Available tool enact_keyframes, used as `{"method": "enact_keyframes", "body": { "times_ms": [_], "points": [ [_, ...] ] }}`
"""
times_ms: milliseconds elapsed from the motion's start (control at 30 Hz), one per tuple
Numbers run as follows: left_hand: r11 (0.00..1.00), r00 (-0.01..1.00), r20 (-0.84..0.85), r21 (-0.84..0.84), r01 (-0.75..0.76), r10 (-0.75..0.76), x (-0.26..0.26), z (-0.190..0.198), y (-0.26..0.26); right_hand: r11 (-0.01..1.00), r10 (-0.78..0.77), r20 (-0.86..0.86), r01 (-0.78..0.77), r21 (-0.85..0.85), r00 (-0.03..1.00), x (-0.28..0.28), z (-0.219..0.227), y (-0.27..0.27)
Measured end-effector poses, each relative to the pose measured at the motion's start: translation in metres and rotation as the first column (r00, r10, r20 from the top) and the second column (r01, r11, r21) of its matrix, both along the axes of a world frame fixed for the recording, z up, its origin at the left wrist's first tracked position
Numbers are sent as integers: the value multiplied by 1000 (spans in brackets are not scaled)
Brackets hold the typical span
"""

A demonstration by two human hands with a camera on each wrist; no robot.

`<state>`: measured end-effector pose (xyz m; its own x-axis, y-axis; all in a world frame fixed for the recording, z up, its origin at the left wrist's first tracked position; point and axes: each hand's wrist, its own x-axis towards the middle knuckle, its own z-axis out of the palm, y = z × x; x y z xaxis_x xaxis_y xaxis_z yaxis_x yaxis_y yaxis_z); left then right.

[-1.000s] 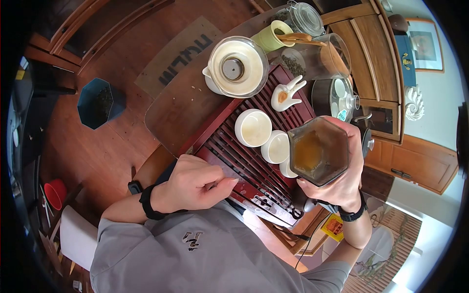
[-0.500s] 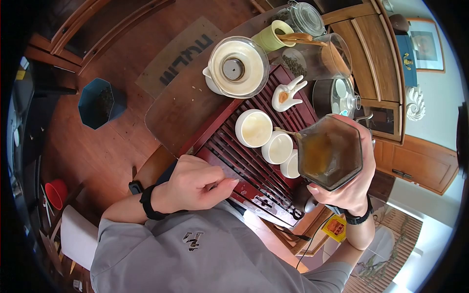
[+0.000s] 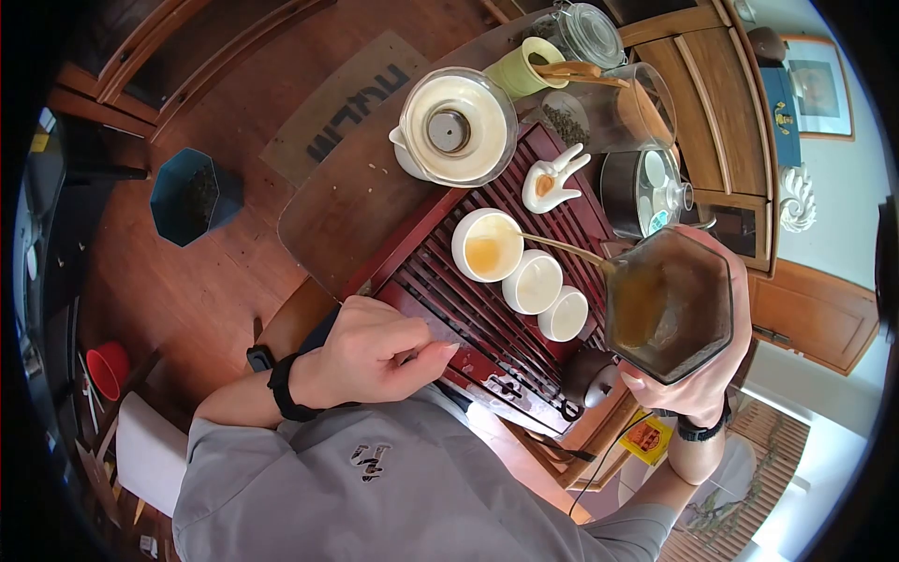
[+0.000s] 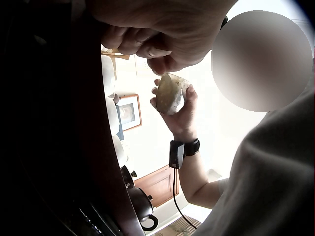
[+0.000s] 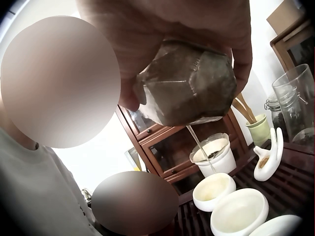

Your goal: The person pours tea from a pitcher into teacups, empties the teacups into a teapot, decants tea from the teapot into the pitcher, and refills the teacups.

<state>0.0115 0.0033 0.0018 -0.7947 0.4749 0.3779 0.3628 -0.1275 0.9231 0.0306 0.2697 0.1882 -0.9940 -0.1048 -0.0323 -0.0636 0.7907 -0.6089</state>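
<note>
1. Pitcher (image 3: 660, 304), right of centre in the head view, tilted; right hand (image 3: 702, 386) grip clamped round it.
2. Tea stream (image 3: 567, 249) ran left into the upper-left cup (image 3: 462, 258); middle cup (image 3: 532, 282) and lower-right cup (image 3: 564, 316) sat alongside in a diagonal row.
3. Left hand (image 3: 375, 348), lower centre: fingers curled in, nothing seen held.
4. Good pour, as judged, needed a steady wrist, a thin stream kept inside the rim, and a slow untilt; the long arc risked splashes.
5. Slatted red tray (image 3: 397, 241) lay on brown table (image 3: 328, 220), mid-frame.
6. Wooden floor (image 3: 243, 272) at left, cabinet (image 3: 698, 112) upper right.
</note>
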Motion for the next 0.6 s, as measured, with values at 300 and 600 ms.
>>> {"method": "enact_keyframes", "body": {
  "times_ms": [300, 600],
  "points": [
    [1000, 1000, 8, -8, 8, -8, -1, -1, -4, 997, -56, 81, 60, -57, 995, -1, -4, -3],
    [998, 999, -10, -46, 33, -34, -1, 0, -5, 964, 87, 114, -55, -259, 990, -2, -29, 0]
  ]
}}
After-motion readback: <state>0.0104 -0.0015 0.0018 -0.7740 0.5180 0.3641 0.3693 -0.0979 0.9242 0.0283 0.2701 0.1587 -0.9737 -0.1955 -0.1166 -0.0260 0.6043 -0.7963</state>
